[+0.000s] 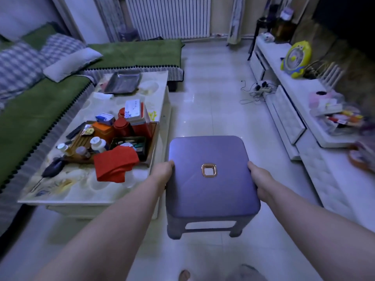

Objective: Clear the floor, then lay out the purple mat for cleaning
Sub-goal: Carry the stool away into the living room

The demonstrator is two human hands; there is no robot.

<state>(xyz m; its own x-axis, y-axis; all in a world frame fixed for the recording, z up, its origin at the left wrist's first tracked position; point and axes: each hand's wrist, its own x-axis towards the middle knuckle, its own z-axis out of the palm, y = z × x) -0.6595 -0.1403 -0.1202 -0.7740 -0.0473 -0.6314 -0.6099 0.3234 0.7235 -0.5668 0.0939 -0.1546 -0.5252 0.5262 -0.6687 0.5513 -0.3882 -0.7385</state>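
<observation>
Stool (212, 191) upright between left hand (164, 173), right hand (258, 177)

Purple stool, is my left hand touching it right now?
Touching. The head view shows the left hand curled over the left seat edge of the purple stool, with no gap.

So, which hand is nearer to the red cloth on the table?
Left. The left hand grips the stool edge just right of the red cloth; the right hand grips the opposite edge, farther away.

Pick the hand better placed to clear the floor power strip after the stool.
Right, probably: the power strip lies right of the stool, nearer the right hand; the left hand would cross over.
</observation>
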